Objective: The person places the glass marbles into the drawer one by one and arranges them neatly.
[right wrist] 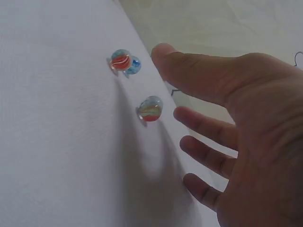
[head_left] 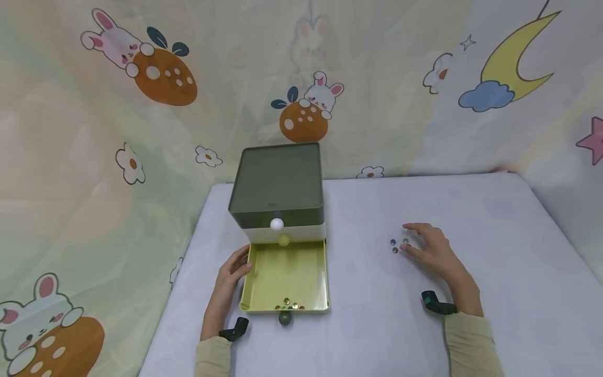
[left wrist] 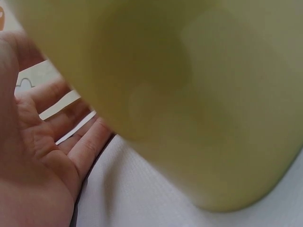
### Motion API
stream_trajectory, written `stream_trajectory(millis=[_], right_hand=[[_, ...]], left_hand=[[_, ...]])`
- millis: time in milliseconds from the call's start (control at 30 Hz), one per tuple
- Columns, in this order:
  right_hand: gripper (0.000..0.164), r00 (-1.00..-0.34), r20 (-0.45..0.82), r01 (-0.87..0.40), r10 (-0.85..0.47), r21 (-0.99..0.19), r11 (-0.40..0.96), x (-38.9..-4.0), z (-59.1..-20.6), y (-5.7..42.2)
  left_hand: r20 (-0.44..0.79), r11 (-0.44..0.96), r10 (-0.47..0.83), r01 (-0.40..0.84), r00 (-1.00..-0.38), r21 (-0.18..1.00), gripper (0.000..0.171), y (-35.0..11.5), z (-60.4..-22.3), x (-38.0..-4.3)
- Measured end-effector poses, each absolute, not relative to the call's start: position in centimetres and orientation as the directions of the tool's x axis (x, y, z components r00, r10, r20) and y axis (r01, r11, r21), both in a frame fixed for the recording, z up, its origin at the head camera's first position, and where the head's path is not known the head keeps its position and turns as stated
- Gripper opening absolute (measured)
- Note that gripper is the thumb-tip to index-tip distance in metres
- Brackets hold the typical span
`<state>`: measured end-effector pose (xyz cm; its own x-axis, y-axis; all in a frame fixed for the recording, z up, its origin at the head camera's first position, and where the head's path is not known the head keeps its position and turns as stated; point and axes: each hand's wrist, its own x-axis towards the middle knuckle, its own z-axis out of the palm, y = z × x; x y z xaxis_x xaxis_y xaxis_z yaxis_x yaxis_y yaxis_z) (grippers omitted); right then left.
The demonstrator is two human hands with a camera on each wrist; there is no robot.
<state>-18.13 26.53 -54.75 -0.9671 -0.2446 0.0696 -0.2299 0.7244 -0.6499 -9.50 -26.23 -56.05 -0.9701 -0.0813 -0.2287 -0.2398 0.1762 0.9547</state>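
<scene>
Three glass marbles lie on the table to the right: a blue one (head_left: 393, 242), a reddish one (head_left: 395, 250) and a clear one (head_left: 405, 241) with coloured bands. My right hand (head_left: 434, 252) hovers beside them, thumb and fingers spread, holding nothing. In the right wrist view, a marble with red and green bands (right wrist: 151, 109) is nearest the fingertips. My left hand (head_left: 231, 272) is at the left wall of a pulled-out yellow-green drawer (head_left: 287, 272), its fingers loosely extended along it. Several marbles (head_left: 287, 301) sit inside the drawer near its front.
The drawer belongs to a small cabinet (head_left: 278, 183) with a dark green top. White (head_left: 277, 224), yellow-green (head_left: 284, 240) and dark green (head_left: 285, 318) round knobs mark its drawers. A white cloth covers the table (head_left: 367, 324); a printed curtain (head_left: 377, 78) hangs behind.
</scene>
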Motion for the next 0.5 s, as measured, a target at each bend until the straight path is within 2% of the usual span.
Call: stream_trajectory(millis=[267, 500], right_hand=[[0.056, -0.975, 0.059, -0.208, -0.215, -0.589, 0.781, -18.5, -55.7, 26.5], [0.040, -0.981, 0.066, -0.185, -0.182, -0.596, 0.782, -18.4, -56.1, 26.4]], left_hand=[[-0.234, 0.177, -0.090, -0.247, -0.968, 0.953, 0.055, -26.2, -55.9, -9.6], [-0.224, 0.179, -0.096, -0.238, -0.970, 0.955, 0.055, -26.1, -55.9, -9.5]])
